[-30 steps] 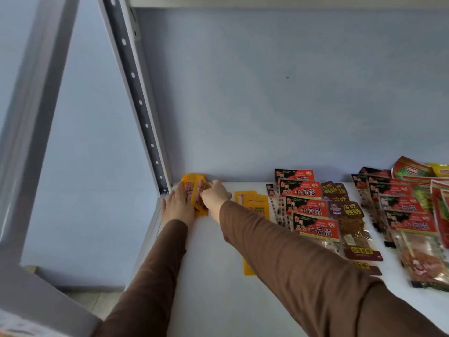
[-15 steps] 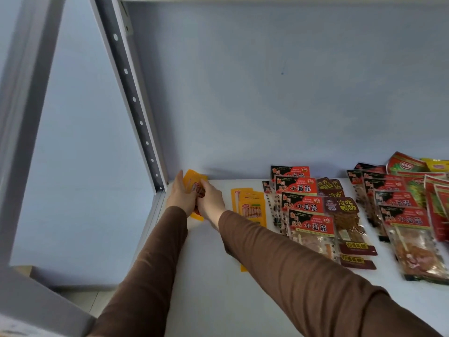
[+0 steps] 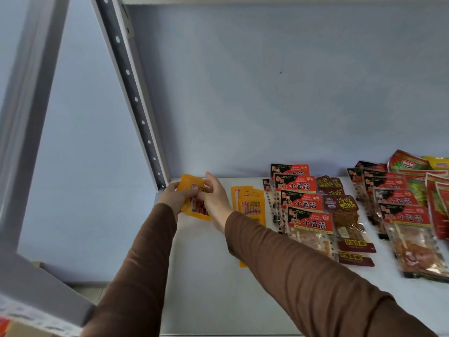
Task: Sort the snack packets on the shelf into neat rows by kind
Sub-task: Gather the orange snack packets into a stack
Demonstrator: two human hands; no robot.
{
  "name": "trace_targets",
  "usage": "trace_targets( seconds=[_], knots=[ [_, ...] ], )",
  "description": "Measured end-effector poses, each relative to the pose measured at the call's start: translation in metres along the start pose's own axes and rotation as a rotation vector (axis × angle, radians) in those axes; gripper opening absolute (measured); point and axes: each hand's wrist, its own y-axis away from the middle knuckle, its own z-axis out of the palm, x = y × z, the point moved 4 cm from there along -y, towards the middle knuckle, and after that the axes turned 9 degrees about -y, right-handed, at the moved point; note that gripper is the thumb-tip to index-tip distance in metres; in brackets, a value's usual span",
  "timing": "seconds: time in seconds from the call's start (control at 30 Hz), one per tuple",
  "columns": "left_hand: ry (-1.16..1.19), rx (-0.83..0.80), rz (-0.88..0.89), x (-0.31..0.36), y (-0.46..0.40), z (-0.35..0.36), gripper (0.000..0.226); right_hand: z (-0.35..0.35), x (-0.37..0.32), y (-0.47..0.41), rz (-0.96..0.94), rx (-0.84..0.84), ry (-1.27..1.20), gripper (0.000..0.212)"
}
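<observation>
Both hands, left hand (image 3: pixel 173 197) and right hand (image 3: pixel 213 195), are gripping orange packets (image 3: pixel 194 203) at centre-left; red rows (image 3: pixel 303 205) are looking sorted, the far-right pile (image 3: pixel 435 190) remaining.

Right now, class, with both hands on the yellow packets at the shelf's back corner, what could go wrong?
1. The left hand and right hand hold several yellow packets together; one could slip out and spoil the stack.
2. The right sleeve lies over the yellow row, so pulling back may drag it crooked.
</observation>
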Motion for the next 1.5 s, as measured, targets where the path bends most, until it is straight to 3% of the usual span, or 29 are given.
trace_targets(
  seconds=[0.17, 0.33, 0.47, 0.6, 0.77, 0.9, 1.0, 1.1, 1.27, 1.5],
  knots=[
    [0.106, 0.030, 0.181, -0.012, 0.030, -0.010, 0.055, 0.002, 0.001, 0.019, -0.024, -0.008, -0.012, 0.071],
    [0.111, -0.003, 0.245, -0.026, 0.047, -0.013, 0.070, -0.003, 0.007, 0.034, 0.010, 0.017, -0.072, 0.060],
    [-0.184, 0.027, 0.273, -0.021, 0.059, -0.003, 0.071, 0.004, 0.011, 0.043, -0.012, 0.052, 0.083, 0.069],
    [-0.581, 0.153, 0.305, -0.022, 0.072, -0.006, 0.072, 0.006, 0.014, 0.051, -0.076, 0.066, 0.017, 0.058],
    [-0.247, 0.183, 0.306, -0.026, 0.073, -0.005, 0.053, 0.007, 0.009, 0.055, -0.109, 0.097, -0.013, 0.043],
    [-0.305, 0.372, 0.250, -0.027, 0.069, -0.018, 0.039, 0.003, 0.010, 0.057, -0.106, 0.139, 0.037, 0.045],
    [-0.403, 0.271, 0.137, -0.032, 0.064, -0.021, 0.052, -0.001, 0.013, 0.059, -0.050, 0.134, 0.070, 0.047],
    [-0.268, 0.163, 0.073, -0.031, 0.061, -0.017, 0.055, 0.001, 0.012, 0.062, -0.021, 0.125, 0.088, 0.045],
    [-0.213, 0.153, 0.081, -0.032, 0.060, -0.011, 0.056, -0.003, 0.015, 0.072, -0.011, 0.199, 0.091, 0.041],
    [-0.094, 0.041, 0.129, -0.020, 0.063, 0.005, 0.061, 0.020, 0.014, 0.075, 0.085, 0.190, -0.166, 0.047]
  ],
)
